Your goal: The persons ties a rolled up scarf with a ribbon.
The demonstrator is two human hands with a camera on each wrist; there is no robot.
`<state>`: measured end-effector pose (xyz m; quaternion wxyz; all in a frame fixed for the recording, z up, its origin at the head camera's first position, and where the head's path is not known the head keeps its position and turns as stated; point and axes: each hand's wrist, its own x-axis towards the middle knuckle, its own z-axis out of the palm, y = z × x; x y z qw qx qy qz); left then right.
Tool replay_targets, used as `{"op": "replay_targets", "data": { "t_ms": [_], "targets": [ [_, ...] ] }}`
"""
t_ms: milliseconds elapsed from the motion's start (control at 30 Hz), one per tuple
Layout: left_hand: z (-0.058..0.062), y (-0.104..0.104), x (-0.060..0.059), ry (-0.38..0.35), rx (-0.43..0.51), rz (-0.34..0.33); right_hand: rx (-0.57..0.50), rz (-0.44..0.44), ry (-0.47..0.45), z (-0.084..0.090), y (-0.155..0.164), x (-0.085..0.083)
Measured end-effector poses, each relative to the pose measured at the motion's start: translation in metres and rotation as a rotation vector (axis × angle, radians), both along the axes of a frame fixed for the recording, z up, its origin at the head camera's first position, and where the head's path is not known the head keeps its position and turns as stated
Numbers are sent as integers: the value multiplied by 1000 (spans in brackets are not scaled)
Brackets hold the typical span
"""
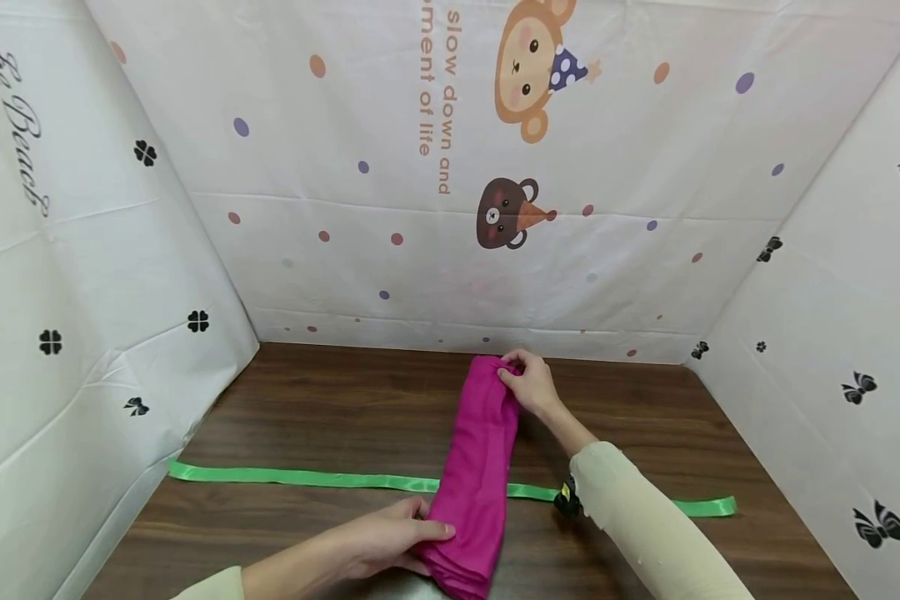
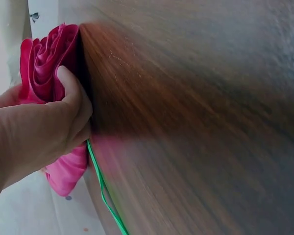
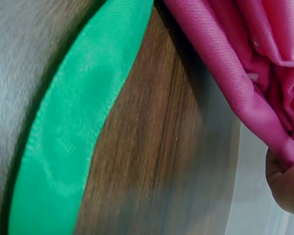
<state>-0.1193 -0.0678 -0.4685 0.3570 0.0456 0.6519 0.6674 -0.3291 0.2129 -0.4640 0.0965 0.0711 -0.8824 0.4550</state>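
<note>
I have a long pink cloth [image 1: 471,475], folded up in layers, on the brown table [image 1: 345,400]. It lies the long way, near the middle. Its far end is close to the back edge, just beside the white back sheet [image 1: 292,275], so there is only a little room there. Its near end points at me and goes down to the bottom of my view. To the left and to the right of the cloth there is lots of brown wood, all the way to the side edges. The left sheet [image 1: 82,283] and the right sheet [image 1: 817,333] stand up there like walls.

My left hand [image 1: 390,537] holds the near end, with the thumb on top and fingers bent round the side. My right hand [image 1: 531,385] pinches the right corner of the far end.

A shiny green ribbon [image 1: 307,477] runs across the table and goes under the cloth. Its left tip gets to the left sheet, and its right tip stops near the right edge. My right sleeve [image 1: 645,517] goes over the ribbon and hides a bit. A small black thing [image 1: 567,498] is at my right cuff.
</note>
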Motion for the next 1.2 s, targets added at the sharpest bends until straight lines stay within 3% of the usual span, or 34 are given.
{"op": "replay_targets", "data": {
  "t_ms": [233, 500, 800, 1200],
  "targets": [
    [-5, -5, -4, 50, -67, 35, -35, 38, -29, -1, 7, -1],
    [-8, -6, -9, 125, -118, -14, -54, 66, -56, 1, 8, 0],
    [-7, -1, -10, 139, -52, -12, -37, 39, -29, 2, 2, -3],
    [3, 7, -2, 109, 16, -34, -37, 40, -45, 9, -9, -4]
  ]
}}
